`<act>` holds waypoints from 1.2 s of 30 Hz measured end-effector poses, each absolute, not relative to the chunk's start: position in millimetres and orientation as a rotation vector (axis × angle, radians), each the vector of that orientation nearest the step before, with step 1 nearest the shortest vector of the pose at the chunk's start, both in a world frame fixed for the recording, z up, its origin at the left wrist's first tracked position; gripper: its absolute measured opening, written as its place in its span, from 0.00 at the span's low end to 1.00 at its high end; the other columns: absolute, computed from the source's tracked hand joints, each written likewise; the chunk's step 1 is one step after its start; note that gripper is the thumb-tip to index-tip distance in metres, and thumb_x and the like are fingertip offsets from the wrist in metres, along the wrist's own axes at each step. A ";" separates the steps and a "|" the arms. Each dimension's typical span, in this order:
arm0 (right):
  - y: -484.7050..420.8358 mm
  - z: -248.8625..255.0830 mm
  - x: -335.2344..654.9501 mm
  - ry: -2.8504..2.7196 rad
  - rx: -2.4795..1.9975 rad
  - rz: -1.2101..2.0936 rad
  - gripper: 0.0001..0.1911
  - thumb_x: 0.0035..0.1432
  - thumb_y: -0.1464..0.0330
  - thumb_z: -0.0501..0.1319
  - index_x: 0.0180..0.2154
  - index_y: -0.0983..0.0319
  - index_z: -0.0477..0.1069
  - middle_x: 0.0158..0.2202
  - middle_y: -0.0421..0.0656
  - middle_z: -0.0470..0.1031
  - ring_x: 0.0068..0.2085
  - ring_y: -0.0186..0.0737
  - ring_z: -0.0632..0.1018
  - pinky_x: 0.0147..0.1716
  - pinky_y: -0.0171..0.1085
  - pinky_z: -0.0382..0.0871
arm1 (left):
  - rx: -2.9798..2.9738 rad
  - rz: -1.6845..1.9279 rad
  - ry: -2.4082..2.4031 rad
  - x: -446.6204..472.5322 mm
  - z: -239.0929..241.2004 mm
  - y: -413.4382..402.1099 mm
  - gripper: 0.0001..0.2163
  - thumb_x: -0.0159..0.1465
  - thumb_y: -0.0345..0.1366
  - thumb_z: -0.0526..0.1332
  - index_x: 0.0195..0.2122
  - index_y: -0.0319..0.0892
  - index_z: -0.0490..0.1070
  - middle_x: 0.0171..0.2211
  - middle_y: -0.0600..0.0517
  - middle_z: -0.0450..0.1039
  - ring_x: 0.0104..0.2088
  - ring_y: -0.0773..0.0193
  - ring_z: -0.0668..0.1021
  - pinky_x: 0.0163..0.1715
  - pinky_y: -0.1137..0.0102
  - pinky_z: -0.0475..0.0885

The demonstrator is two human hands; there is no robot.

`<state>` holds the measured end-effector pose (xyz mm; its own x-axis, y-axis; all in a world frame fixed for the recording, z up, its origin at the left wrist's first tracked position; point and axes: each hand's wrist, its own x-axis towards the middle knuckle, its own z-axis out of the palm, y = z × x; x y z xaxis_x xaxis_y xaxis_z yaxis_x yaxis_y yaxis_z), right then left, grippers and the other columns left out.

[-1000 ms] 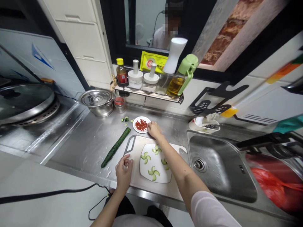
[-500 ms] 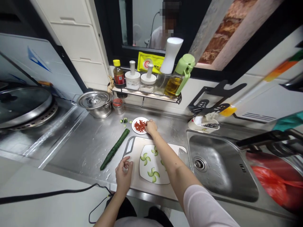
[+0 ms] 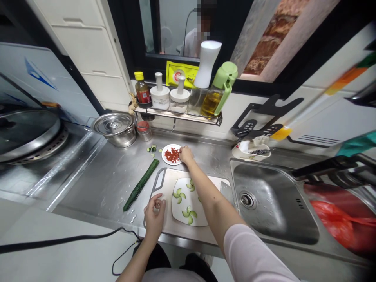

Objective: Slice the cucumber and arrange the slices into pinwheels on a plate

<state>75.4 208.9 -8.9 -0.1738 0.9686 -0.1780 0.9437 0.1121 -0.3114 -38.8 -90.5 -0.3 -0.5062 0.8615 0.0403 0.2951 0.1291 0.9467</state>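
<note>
My right hand [image 3: 186, 155] reaches to the right rim of a small white plate [image 3: 166, 161] of red dried berries, likely goji berries [image 3: 171, 155]. Its fingertips are pinched together at the rim; what is between them is hidden. Low over the left side of a cutting board [image 3: 167, 184], my left hand [image 3: 154, 211] is loosely curled, thumb and fingers apart, with nothing visible in it. A white squarish plate [image 3: 179, 213] rests on the board, bearing pinwheels of green cucumber slices [image 3: 189, 215]. My right forearm covers part of that plate.
A whole cucumber [image 3: 141, 185] lies left of the board, cucumber scraps [image 3: 152, 149] behind it. A knife blade [image 3: 226, 192] lies at the board's right, beside the sink [image 3: 273, 207]. A lidded steel pot [image 3: 116, 131] and a seasoning rack [image 3: 179, 115] stand behind.
The view has shifted slightly. My right hand stays at the berry plate's rim, and my left hand keeps nearly the same place and shape.
</note>
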 end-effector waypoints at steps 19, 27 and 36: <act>205.2 0.1 95.7 -2.319 -1.863 0.710 0.12 0.63 0.67 0.55 0.41 0.61 0.76 0.41 0.44 0.77 0.43 0.38 0.73 0.43 0.32 0.63 | 1.103 1.314 1.865 -33.3 -0.6 -86.9 0.16 0.62 0.46 0.59 0.45 0.41 0.73 0.25 0.54 0.68 0.29 0.65 0.71 0.35 0.70 0.69; 193.0 7.8 99.7 -2.438 -1.754 0.528 0.14 0.65 0.66 0.52 0.42 0.59 0.76 0.49 0.48 0.70 0.51 0.47 0.65 0.49 0.40 0.61 | 1.104 1.309 1.850 -31.7 -0.9 -85.2 0.16 0.62 0.45 0.59 0.46 0.41 0.73 0.25 0.54 0.67 0.29 0.65 0.71 0.33 0.71 0.69; 187.6 8.9 94.2 -2.585 -1.729 0.489 0.11 0.59 0.68 0.57 0.39 0.60 0.78 0.50 0.49 0.69 0.52 0.48 0.63 0.48 0.40 0.60 | 1.096 1.310 1.863 -31.2 2.6 -82.0 0.16 0.62 0.46 0.59 0.45 0.41 0.73 0.26 0.54 0.69 0.29 0.65 0.72 0.35 0.70 0.69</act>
